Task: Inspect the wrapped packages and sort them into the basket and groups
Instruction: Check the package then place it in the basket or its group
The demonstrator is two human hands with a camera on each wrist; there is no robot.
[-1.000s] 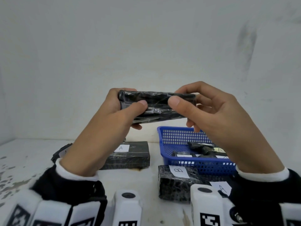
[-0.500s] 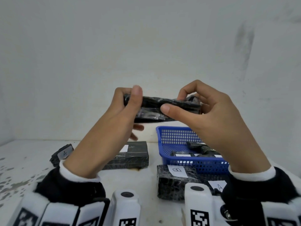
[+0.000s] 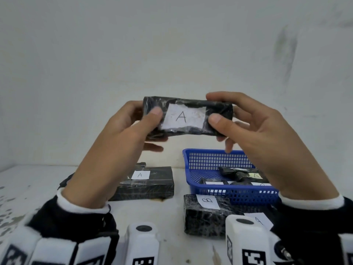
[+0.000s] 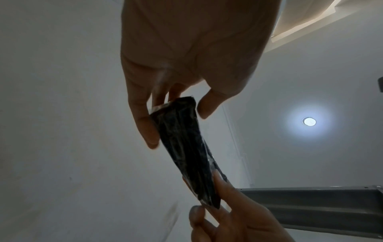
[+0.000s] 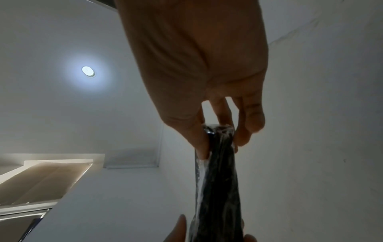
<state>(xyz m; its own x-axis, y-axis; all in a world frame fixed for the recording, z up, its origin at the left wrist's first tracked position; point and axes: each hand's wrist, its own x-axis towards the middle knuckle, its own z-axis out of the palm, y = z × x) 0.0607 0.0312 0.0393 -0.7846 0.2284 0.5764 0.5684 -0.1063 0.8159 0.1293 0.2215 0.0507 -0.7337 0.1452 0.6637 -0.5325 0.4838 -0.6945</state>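
Hands, head view: left hand (image 3: 122, 131) and right hand (image 3: 254, 131) each pinch one end of a black wrapped package (image 3: 188, 116), thumbs on the near face, fingers behind. It is held level, well above the blue basket (image 3: 227, 194), with its white label (image 3: 183, 117) marked "A" turned toward the wearer, probably for reading before sorting.
- Basket: already holds several small wrapped packages; its open top lies below the right hand, with free air between.
- Left of basket: a flat package labelled "A" (image 3: 147, 183) on the worktop (image 3: 28, 188).
- Touching the basket's near wall: a package labelled "B" (image 3: 204, 213).

Left wrist view: package seen edge-on, thumb and fingers (image 4: 145, 127) clamping its end; only wall around it.

Right wrist view: same pinch at the opposite end, fingers (image 5: 246, 129) against the wrap.
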